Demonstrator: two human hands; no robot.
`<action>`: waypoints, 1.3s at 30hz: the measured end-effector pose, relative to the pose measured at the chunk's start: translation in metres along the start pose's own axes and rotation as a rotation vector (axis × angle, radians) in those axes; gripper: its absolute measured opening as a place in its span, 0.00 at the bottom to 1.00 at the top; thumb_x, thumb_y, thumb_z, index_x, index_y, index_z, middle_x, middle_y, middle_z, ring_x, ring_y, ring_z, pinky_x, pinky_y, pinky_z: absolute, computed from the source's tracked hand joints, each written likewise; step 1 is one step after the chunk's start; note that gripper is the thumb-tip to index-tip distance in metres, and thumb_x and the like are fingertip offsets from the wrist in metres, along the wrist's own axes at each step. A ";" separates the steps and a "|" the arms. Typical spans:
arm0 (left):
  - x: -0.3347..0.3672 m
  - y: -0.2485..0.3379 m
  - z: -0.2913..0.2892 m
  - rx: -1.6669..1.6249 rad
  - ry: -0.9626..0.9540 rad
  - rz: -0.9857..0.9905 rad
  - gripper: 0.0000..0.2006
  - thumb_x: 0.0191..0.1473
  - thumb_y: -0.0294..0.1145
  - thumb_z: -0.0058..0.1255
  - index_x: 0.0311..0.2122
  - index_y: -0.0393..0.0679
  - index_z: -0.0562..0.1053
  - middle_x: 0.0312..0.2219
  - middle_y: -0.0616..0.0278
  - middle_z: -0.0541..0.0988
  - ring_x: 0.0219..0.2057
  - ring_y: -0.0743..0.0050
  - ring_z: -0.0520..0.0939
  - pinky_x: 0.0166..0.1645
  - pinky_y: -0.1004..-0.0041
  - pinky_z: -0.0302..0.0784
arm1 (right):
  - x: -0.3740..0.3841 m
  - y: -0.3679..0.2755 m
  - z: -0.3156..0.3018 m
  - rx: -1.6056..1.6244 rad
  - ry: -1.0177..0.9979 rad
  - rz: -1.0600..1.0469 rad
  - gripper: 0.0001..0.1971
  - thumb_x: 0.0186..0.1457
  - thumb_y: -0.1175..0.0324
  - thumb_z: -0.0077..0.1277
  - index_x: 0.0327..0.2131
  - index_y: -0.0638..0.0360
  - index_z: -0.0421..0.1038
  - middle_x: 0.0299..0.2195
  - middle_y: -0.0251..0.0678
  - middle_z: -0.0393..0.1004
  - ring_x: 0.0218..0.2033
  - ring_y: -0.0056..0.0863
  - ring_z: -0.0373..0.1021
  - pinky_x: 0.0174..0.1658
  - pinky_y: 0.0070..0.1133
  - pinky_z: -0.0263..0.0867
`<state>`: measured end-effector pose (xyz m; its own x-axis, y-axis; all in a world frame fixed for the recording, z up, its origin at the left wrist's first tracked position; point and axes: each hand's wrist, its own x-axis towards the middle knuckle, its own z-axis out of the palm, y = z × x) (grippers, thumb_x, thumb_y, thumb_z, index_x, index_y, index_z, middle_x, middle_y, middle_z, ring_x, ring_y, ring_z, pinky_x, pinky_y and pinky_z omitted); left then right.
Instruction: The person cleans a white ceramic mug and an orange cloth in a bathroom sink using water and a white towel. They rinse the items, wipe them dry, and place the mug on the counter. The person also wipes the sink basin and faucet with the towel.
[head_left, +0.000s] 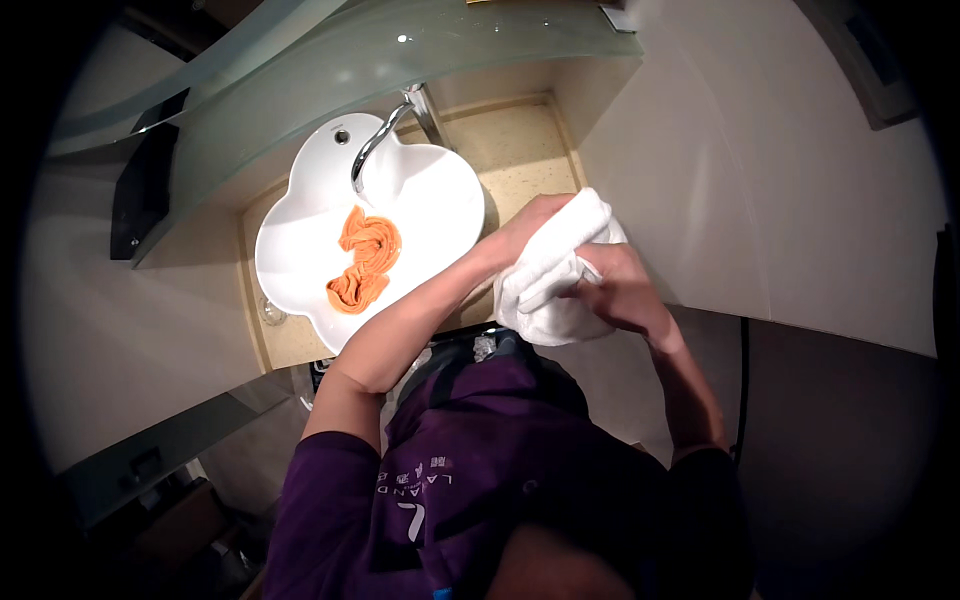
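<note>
A bunched white towel [545,285] is held up between my two hands, to the right of the basin and over the counter's front edge. My left hand [532,222] is wrapped round its upper left side, with the fingers partly hidden behind the cloth. On the right side, my right hand [622,290] grips a fold with bent fingers. A twisted orange cloth [365,260] lies in the white petal-shaped basin [440,190], apart from both hands.
A curved chrome faucet [372,150] reaches over the basin. The beige stone counter [520,140] runs around it, under a frosted glass shelf [480,45]. A pale wall [720,150] stands close on the right. Something small and clear, perhaps a glass [270,312], sits left of the basin.
</note>
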<state>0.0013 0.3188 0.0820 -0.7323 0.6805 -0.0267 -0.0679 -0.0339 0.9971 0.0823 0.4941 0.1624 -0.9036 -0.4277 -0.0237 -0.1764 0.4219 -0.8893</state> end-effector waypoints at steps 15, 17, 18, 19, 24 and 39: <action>-0.021 -0.017 -0.017 -1.013 0.150 -0.145 0.23 0.66 0.42 0.52 0.57 0.34 0.70 0.52 0.49 0.78 0.50 0.64 0.81 0.58 0.67 0.79 | -0.009 0.033 0.012 0.860 0.701 0.231 0.15 0.61 0.75 0.56 0.50 0.71 0.74 0.43 0.40 0.81 0.41 0.26 0.77 0.47 0.22 0.72; -0.028 0.010 -0.002 -0.851 0.115 -0.165 0.31 0.58 0.37 0.61 0.64 0.38 0.66 0.56 0.56 0.73 0.58 0.61 0.75 0.62 0.63 0.73 | -0.016 0.061 0.015 0.576 0.602 0.190 0.16 0.59 0.76 0.55 0.50 0.71 0.75 0.40 0.38 0.82 0.41 0.24 0.77 0.46 0.22 0.72; -0.023 0.000 0.002 -0.374 0.143 -0.034 0.33 0.55 0.34 0.62 0.65 0.40 0.64 0.58 0.55 0.72 0.60 0.60 0.73 0.63 0.62 0.71 | -0.016 0.099 0.023 0.292 0.648 0.252 0.17 0.54 0.73 0.57 0.47 0.67 0.76 0.36 0.45 0.83 0.39 0.34 0.80 0.45 0.29 0.73; -0.017 -0.013 0.005 0.104 0.178 0.102 0.36 0.53 0.32 0.63 0.66 0.41 0.63 0.59 0.54 0.70 0.62 0.60 0.70 0.64 0.61 0.69 | -0.014 0.099 0.026 0.293 0.644 0.252 0.17 0.54 0.73 0.57 0.47 0.67 0.76 0.36 0.45 0.83 0.39 0.34 0.80 0.45 0.29 0.73; 0.005 -0.018 0.045 0.606 0.436 0.483 0.24 0.44 0.22 0.59 0.50 0.37 0.69 0.40 0.45 0.72 0.45 0.43 0.76 0.51 0.57 0.74 | -0.004 0.063 0.019 -0.094 0.498 0.368 0.14 0.47 0.67 0.56 0.38 0.63 0.78 0.33 0.59 0.77 0.40 0.61 0.73 0.42 0.44 0.69; -0.009 -0.012 0.040 0.495 0.627 0.571 0.19 0.45 0.22 0.64 0.44 0.39 0.73 0.32 0.51 0.78 0.33 0.48 0.82 0.39 0.61 0.78 | -0.003 0.044 0.008 0.158 0.343 0.250 0.16 0.51 0.73 0.53 0.44 0.65 0.78 0.35 0.48 0.82 0.37 0.37 0.78 0.44 0.28 0.70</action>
<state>0.0358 0.3423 0.0733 -0.8037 0.1402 0.5782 0.5949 0.1714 0.7853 0.0805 0.5075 0.1198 -0.9927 -0.0268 -0.1177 0.1017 0.3402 -0.9348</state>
